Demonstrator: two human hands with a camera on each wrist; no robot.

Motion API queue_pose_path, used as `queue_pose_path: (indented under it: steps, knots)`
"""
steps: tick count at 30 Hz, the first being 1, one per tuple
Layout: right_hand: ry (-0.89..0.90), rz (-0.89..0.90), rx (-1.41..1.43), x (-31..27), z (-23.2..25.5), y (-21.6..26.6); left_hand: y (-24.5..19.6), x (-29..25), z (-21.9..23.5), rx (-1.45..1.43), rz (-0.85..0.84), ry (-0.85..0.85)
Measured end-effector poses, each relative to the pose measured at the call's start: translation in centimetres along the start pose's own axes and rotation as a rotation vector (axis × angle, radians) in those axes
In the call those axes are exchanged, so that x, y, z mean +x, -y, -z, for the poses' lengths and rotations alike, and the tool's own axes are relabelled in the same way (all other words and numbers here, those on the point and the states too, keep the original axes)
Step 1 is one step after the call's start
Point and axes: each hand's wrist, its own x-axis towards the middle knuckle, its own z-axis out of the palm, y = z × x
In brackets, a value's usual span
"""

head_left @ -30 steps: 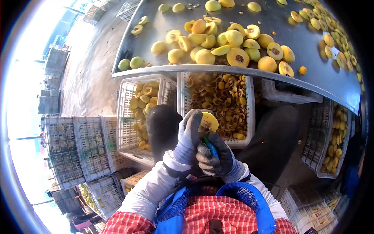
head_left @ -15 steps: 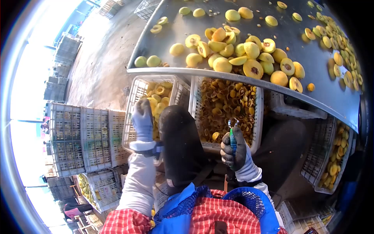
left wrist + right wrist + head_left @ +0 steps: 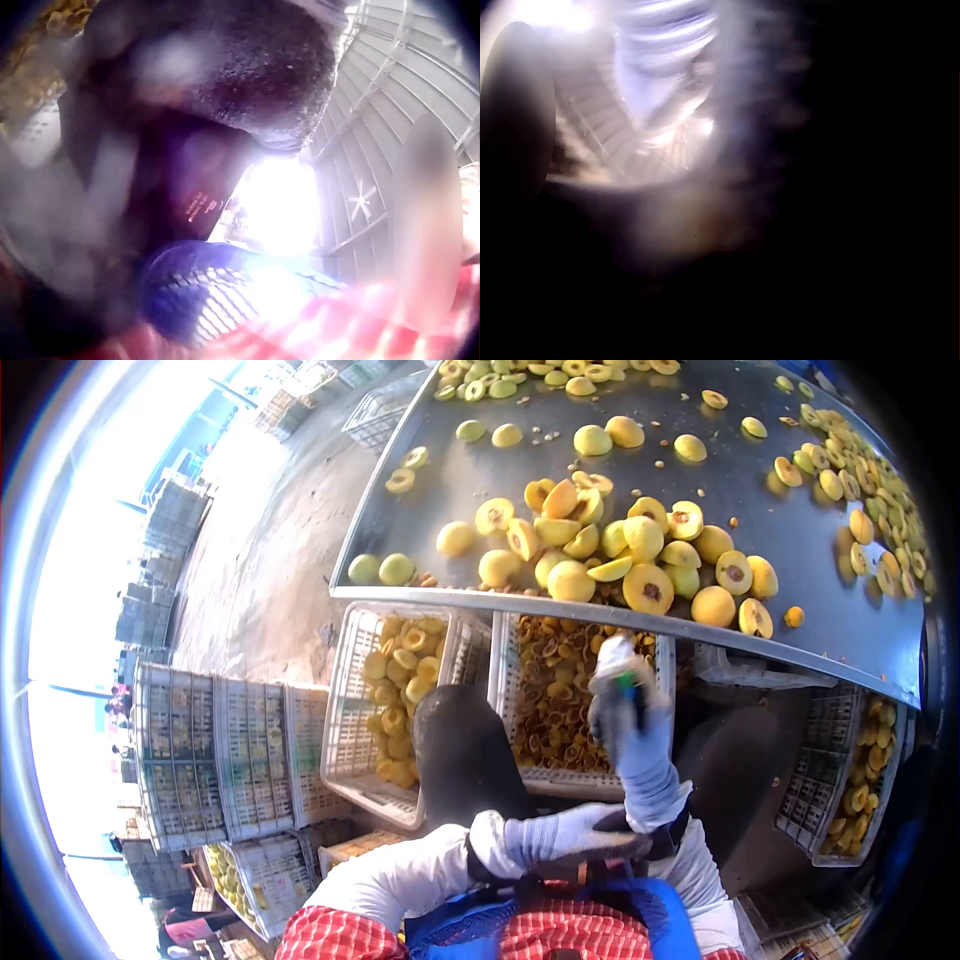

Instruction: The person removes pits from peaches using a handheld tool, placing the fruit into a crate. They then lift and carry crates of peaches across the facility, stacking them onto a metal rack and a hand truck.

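My gloved right hand (image 3: pixel 632 710), blurred, grips the green handle (image 3: pixel 627 682) of a small pitting tool above a crate (image 3: pixel 500 680) of dark, scooped fruit scraps. My gloved left hand (image 3: pixel 570 834) lies across the front of my body, its fingertips at the black strap (image 3: pixel 665 840) on my right wrist. In the left wrist view a dark glove (image 3: pixel 247 75) fills the top, with a black lettered box (image 3: pixel 199 176) below it. I cannot tell whether those fingers pinch the strap. The right wrist view is mostly dark and blurred.
A metal table (image 3: pixel 440 490) ahead bears halved yellow fruit (image 3: pixel 648 588) and whole ones. Left of my knee (image 3: pixel 465 750) stands a white crate (image 3: pixel 345 740) of yellow fruit halves; another crate (image 3: pixel 815 780) is at the right. Stacked crates (image 3: pixel 250 760) stand further left.
My left hand first held a fruit half beside the right hand, went over to the left crate, and is now empty at my right wrist. The right hand has risen slightly, still with the tool.
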Motion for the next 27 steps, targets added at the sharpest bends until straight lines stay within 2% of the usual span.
queue_pose_path:
  steps: [1, 2, 3, 4, 5, 6, 8, 9, 10, 12, 13, 14, 15, 16, 18, 19, 20, 22, 24, 25, 27]
  knots:
    - [0.004, 0.118, -0.311, 0.3, 0.4, -0.1, -0.5, 0.0, 0.3, -0.063, 0.083, 0.083]
    - [0.012, 0.229, -0.623, 0.7, 0.7, -0.1, 0.5, 0.0, 0.6, -0.032, -0.088, 0.021]
    - [-0.037, 0.185, -0.574, 0.5, 1.1, -0.9, -0.7, -0.4, 2.5, 0.169, -0.132, -0.019]
    - [-0.036, -0.118, -0.306, -0.1, 1.6, -0.9, -3.2, -1.4, 5.3, 0.37, -0.176, -0.053]
    - [-0.11, -0.233, -0.133, -0.5, 2.1, -0.9, -8.6, -3.2, 6.9, 0.625, -0.01, -0.256]
    - [-0.185, -0.346, 0.042, -1.0, 2.4, -1.0, -11.2, -3.7, 8.9, 1.086, -0.129, -0.569]
    - [-0.168, -0.525, 0.303, -2.4, 2.4, -1.8, -12.7, -4.0, 18.8, 1.215, -0.129, -1.247]
    - [-0.185, -0.641, 0.393, -3.3, 1.5, -1.9, -14.4, -4.7, 22.8, 1.428, -0.266, -1.454]
    - [-0.2, -0.757, 0.484, -3.8, 0.7, -2.2, -15.9, -5.1, 26.7, 1.495, -0.056, -1.499]
    - [-0.148, -0.842, 0.524, -4.3, -0.3, -3.2, -15.5, -5.1, 33.3, 1.783, 0.097, -1.253]
    - [-0.122, -0.886, 0.544, -4.3, -0.5, -3.8, -14.5, -5.3, 36.9, 1.702, 0.001, -1.096]
    - [-0.137, -0.85, 0.536, -4.2, -0.3, -4.6, -13.8, -5.7, 39.3, 1.614, -0.09, -0.94]
    - [-0.151, -0.812, 0.528, -3.7, 0.2, -5.2, -14.3, -6.2, 39.5, 1.5, 0.01, -0.961]
    - [-0.166, -0.771, 0.521, -3.0, 0.6, -5.5, -14.5, -6.6, 39.5, 1.51, 0.043, -0.963]
    - [-0.129, -0.766, 0.524, -2.0, 1.7, -4.4, -13.5, -6.6, 40.0, 1.251, -0.109, -1.073]
    - [-0.135, -0.773, 0.519, -1.7, 1.9, -3.9, -13.3, -5.7, 36.8, 0.731, -0.338, -1.059]
    - [-0.144, -0.781, 0.514, -1.5, 1.9, -3.6, -13.2, -4.8, 32.8, 0.448, -0.429, -1.031]
    - [0.007, -0.683, 0.688, -1.0, 1.9, -2.7, -11.7, -3.3, 24.3, 0.037, -0.511, -0.922]
    - [0.205, -0.558, 0.892, -0.2, 1.7, -1.0, -9.2, -1.7, 17.0, -0.248, -0.504, -0.794]
    - [0.294, -0.681, 0.938, 0.2, 2.0, -1.1, -8.2, -0.7, 14.3, -0.347, -0.494, -0.758]
    - [0.15, -0.393, 0.194, -0.8, 0.7, -3.3, -6.9, 1.0, 11.5, -0.377, -0.508, -0.797]
